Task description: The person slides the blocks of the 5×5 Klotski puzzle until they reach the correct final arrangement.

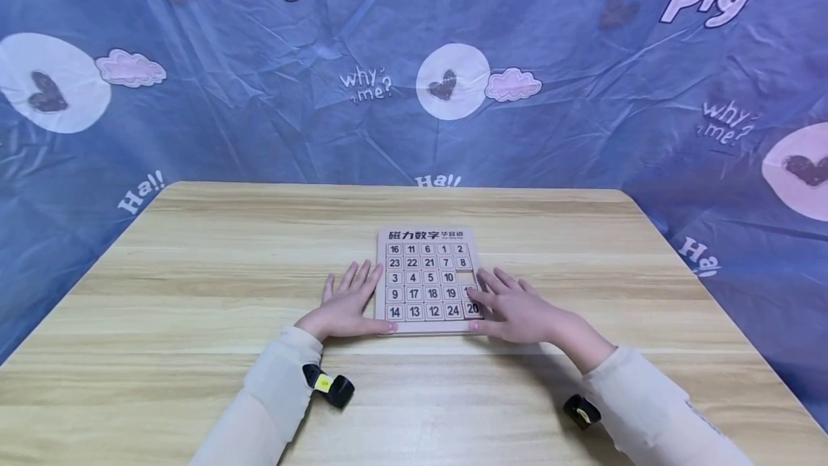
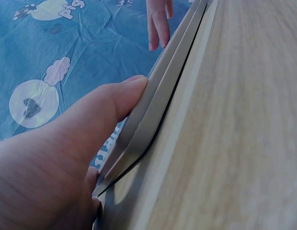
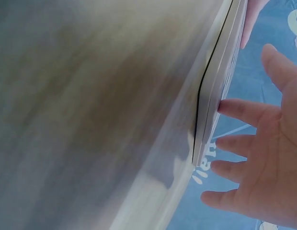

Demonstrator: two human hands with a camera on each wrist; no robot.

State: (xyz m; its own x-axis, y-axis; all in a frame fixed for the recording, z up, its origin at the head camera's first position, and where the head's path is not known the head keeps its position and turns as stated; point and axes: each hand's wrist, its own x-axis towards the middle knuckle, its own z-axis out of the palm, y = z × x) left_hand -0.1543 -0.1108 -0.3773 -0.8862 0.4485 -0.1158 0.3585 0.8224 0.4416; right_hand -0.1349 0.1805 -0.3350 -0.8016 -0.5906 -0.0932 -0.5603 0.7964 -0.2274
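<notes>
A number slide puzzle [image 1: 428,326] lies flat on the table, its square tiles in rows under a printed heading. At the right end of the third row is a gap without a tile. My left hand [image 1: 346,311] rests at the lower left corner, thumb [image 2: 131,91] on the front rim and straight, spread fingers along the left side. My right hand [image 1: 520,311] is at the lower right, its index finger [image 3: 239,109] touching a tile just below the gap and partly hiding its number. The right thumb is above the front rim, apart from the tiles.
The wooden table [image 1: 226,272] has light grain and rounded far corners. Behind it and on both sides hangs a blue printed cloth [image 1: 310,142]. A black wrist device [image 1: 336,390] sits by the left sleeve, another black device [image 1: 581,412] by the right sleeve.
</notes>
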